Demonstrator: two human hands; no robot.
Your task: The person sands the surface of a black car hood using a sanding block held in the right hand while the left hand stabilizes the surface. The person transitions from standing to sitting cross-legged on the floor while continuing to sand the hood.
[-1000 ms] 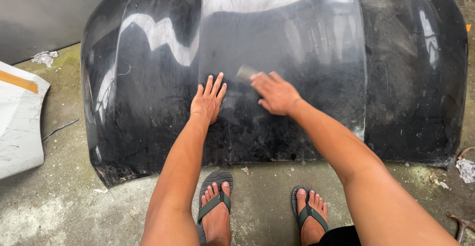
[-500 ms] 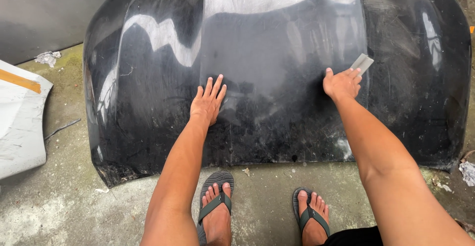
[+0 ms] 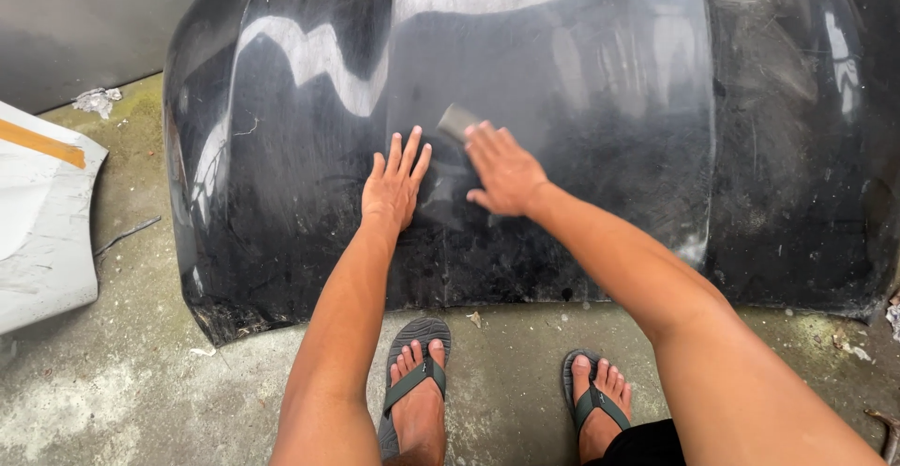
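Left hand: the left hand (image 3: 395, 185) lies flat, palm down, fingers spread wide, on the black car hood (image 3: 281, 194). It holds nothing.

Right hand: the right hand (image 3: 504, 171) presses on the same panel just beside the left one, fingers stretched forward over a small grey sanding sheet (image 3: 457, 121). The sheet's far corner shows beyond the fingertips; the rest is hidden under the hand, so the grip itself cannot be made out fully.

Sanding sheet: on the hood, under and just ahead of the right fingertips, close to the tip of the left hand's fingers.

Hood surface: glossy and black far ahead of the hands, where it mirrors bright sky in curved white patches. Around and beneath the hands, and off to the right of the right hand, the finish is dull, scuffed and streaked grey. A raised central section runs away from the hands between two creases.

Hood edge: the near edge runs below the wrists, rough and chipped at the corner down-left of the left forearm.

Ground: stained, damp-looking concrete floor (image 3: 141, 382) under the hood, reaching back to the person's feet in dark green flip-flops (image 3: 412, 382).

To the left of the left arm: a white body panel (image 3: 37, 232) with an orange strip lies on the concrete, well apart from the hood.

Far left, beyond the hands: a grey wall (image 3: 84, 16) with a crumpled scrap (image 3: 97, 100) at its foot.
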